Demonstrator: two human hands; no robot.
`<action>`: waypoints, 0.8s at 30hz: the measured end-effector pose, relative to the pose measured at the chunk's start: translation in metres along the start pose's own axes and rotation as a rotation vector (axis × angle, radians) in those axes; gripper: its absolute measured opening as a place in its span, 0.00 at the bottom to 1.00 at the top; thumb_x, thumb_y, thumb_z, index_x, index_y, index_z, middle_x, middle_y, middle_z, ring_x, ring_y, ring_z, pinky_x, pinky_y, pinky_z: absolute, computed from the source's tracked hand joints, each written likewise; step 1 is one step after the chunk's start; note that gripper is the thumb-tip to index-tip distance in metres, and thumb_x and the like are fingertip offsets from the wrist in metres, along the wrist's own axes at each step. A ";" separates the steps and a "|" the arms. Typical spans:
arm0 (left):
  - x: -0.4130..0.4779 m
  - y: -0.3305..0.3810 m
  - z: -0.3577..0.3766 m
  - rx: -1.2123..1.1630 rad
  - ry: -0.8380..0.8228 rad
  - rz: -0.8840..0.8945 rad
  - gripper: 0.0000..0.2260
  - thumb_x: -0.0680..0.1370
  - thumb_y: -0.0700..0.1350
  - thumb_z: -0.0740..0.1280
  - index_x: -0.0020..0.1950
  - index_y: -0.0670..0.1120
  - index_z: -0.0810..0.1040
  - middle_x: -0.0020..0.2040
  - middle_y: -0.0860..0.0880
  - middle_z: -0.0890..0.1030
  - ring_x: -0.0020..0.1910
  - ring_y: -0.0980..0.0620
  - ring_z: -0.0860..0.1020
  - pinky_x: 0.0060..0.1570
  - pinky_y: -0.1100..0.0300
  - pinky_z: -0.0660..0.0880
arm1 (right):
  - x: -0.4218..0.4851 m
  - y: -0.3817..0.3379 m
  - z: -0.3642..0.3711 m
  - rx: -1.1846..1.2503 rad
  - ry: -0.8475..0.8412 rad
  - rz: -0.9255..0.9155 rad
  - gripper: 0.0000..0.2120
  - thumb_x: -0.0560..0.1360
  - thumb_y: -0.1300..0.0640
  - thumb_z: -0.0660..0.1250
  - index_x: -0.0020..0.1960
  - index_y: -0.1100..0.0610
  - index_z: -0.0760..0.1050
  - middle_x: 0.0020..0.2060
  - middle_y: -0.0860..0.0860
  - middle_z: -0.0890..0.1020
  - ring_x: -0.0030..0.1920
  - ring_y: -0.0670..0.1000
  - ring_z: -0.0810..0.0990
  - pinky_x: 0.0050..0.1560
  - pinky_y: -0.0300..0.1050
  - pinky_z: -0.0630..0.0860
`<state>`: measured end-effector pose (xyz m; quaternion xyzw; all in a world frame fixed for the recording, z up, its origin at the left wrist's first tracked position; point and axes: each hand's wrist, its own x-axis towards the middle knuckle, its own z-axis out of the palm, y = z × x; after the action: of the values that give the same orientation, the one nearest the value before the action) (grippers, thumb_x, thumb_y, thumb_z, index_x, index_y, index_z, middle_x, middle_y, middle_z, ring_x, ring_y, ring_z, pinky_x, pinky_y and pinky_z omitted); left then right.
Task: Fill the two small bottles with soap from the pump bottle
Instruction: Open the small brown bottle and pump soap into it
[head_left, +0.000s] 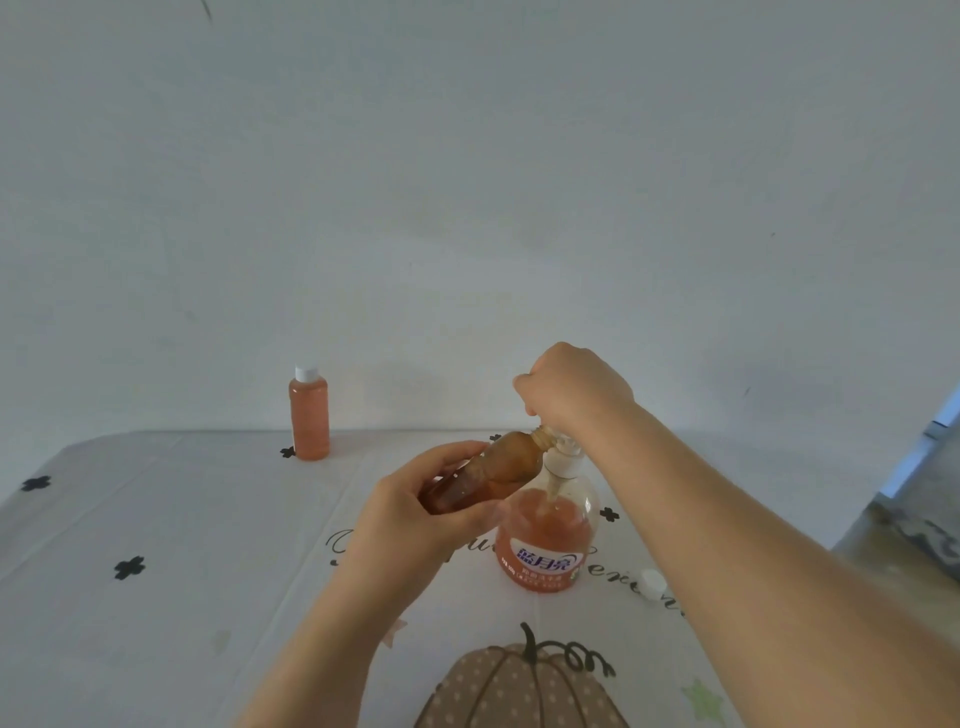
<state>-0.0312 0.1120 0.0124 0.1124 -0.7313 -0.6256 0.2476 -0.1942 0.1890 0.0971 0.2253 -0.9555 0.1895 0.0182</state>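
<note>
Small clear plastic bottle (493, 467), uncapped and about half full of dark orange-brown soap, held in the air and tilted steeply. Its open neck points up and to the right and meets the spout of the white pump head (563, 457). The left hand (415, 514) grasps this bottle round its lower body, fingers wrapped over the far side and thumb on the near side. The right hand (571, 387) is clenched over the top of the pump head, knuckles up; the contact beneath the fist is hidden.

The round clear pump bottle (545, 545) stands upright on the table directly below the small bottle. It holds orange soap to roughly its shoulder and carries a white-and-blue label on its front.

A second small bottle (309, 415), filled with orange soap and closed with a white cap, stands upright near the far edge of the table, well apart to the left. A loose white screw cap (652, 582) lies on the table just right of the pump bottle.

The table is covered by a white tablecloth (182, 519) printed with black crosses, script lettering and a dotted brown pumpkin (519, 686) at the near edge. Behind it is a plain pale wall (467, 182).
</note>
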 end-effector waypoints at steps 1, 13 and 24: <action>0.001 -0.001 0.000 -0.004 -0.001 0.000 0.18 0.68 0.39 0.78 0.54 0.56 0.83 0.43 0.56 0.85 0.41 0.51 0.82 0.36 0.65 0.77 | 0.001 0.000 0.001 0.005 -0.005 0.002 0.09 0.74 0.60 0.61 0.46 0.60 0.80 0.38 0.53 0.82 0.34 0.54 0.74 0.33 0.40 0.66; 0.006 -0.008 -0.002 0.034 0.003 -0.007 0.20 0.67 0.39 0.78 0.55 0.57 0.82 0.44 0.58 0.85 0.40 0.58 0.83 0.38 0.69 0.77 | 0.004 0.005 0.014 0.012 -0.026 -0.005 0.11 0.75 0.58 0.61 0.48 0.58 0.82 0.44 0.53 0.85 0.40 0.55 0.80 0.34 0.41 0.67; 0.001 -0.004 0.001 -0.015 0.011 -0.031 0.19 0.68 0.38 0.78 0.54 0.55 0.83 0.44 0.55 0.86 0.42 0.50 0.83 0.39 0.61 0.79 | -0.003 0.002 0.008 -0.001 -0.022 -0.013 0.11 0.76 0.57 0.60 0.46 0.59 0.80 0.43 0.53 0.84 0.37 0.55 0.77 0.34 0.41 0.67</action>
<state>-0.0334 0.1115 0.0091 0.1254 -0.7234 -0.6341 0.2427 -0.1922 0.1891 0.0891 0.2335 -0.9543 0.1862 0.0091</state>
